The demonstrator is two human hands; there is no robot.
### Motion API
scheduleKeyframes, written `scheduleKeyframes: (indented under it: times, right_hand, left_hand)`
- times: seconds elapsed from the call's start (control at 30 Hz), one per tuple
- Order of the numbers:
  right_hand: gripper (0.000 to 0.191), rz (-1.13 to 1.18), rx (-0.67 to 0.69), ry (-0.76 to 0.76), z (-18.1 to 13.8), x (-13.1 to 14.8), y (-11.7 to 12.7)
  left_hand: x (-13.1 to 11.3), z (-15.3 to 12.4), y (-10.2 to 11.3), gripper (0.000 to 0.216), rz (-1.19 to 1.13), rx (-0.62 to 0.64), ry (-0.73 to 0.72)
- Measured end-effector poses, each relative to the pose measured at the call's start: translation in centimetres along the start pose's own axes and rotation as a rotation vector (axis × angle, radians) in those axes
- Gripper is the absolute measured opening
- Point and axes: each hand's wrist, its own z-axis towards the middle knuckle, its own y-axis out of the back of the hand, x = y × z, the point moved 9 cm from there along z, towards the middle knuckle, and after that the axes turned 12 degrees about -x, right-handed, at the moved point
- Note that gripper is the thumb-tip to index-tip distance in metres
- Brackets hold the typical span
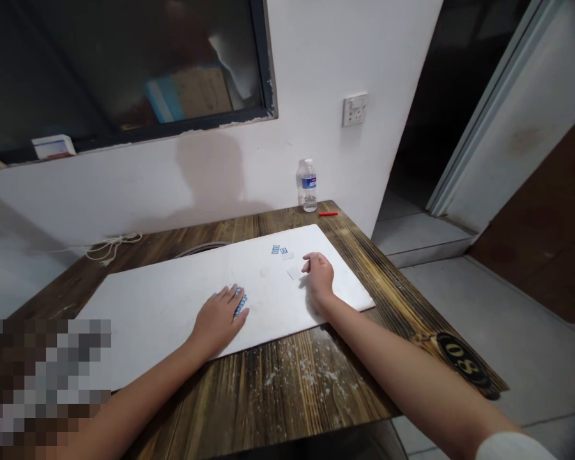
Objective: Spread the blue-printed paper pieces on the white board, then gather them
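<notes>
My left hand (219, 319) lies flat on a white board (158, 306), fingers stretched out, partly covering a blue-and-white patterned piece (240, 303). Over the right part of the board, my right hand (319, 276) is closed, its fingers curled inward; whatever they hold, if anything, is hidden. Close to its fingertips lies a small pale sheet (293, 274), with a whitish slip (288, 256) just behind. Two small blue-printed pieces, one upright (275, 249) and one smaller (283, 251), rest farther back on the board.
The board rests on a dark wooden table (287, 390). At the back right stand a water bottle (309, 186) and a red pen-like object (328, 213). A white cable (112, 246) lies at the back left. A black number plate (462, 361) sits near the right edge.
</notes>
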Motion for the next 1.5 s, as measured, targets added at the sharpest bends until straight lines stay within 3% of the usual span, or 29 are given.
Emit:
scheduleKeyframes:
  times: [0.17, 0.33, 0.47, 0.57, 0.67, 0.73, 0.97, 1.07, 1.17, 1.33, 1.5]
  right_hand:
    - [0.021, -0.038, 0.025, 0.012, -0.2, 0.2, -0.3]
    - [0.022, -0.063, 0.05, 0.035, 0.0, 0.2, -0.7]
    - [0.023, -0.061, 0.069, 0.06, 0.1, 0.4, -0.9]
    - [0.024, -0.041, 0.067, 0.063, 0.3, 0.4, -0.9]
    - [0.024, -0.008, 0.051, 0.061, 0.5, 0.3, -0.8]
    - [0.024, 0.0, 0.031, 0.068, 0.5, 0.4, -0.6]
    - [0.025, -0.074, -0.033, 0.062, 0.5, 0.4, 0.0]
    - [0.026, -0.146, -0.003, 0.103, 0.4, 0.6, -0.3]
    - [0.026, -0.359, 0.052, 0.225, 0.6, 1.3, -1.1]
    - [0.039, -0.797, 0.317, 0.456, -0.4, 1.1, -3.4]
    - [0.045, -0.844, 0.727, 0.684, -4.6, 1.0, -6.0]
  left_hand:
    - [0.8, 3.9, -3.7, 0.083, -0.01, 0.161, 0.143]
    - [-0.2, 10.8, -6.4, 0.077, -0.12, 0.233, 0.17]
    - [-3.2, 14.9, -7.3, 0.074, -0.212, 0.233, 0.119]
    - [-7.0, 15.2, -7.0, 0.069, -0.268, 0.244, -0.046]
    - [-10.1, 13.1, -5.6, 0.064, -0.284, 0.227, -0.259]
    - [-10.6, 11.2, -4.5, 0.065, -0.26, 0.192, -0.33]
    - [-6.7, 5.0, -1.1, 0.038, -0.11, 0.02, -0.326]
    - [-3.4, 3.7, -0.2, 0.037, -0.036, -0.04, -0.216]
    - [-0.3, 3.4, -0.1, 0.038, -0.049, -0.05, -0.057]
    - [2.4, 5.1, -1.0, 0.044, -0.106, -0.059, 0.112]
    - [2.5, 8.6, -3.0, 0.056, -0.094, -0.028, 0.172]
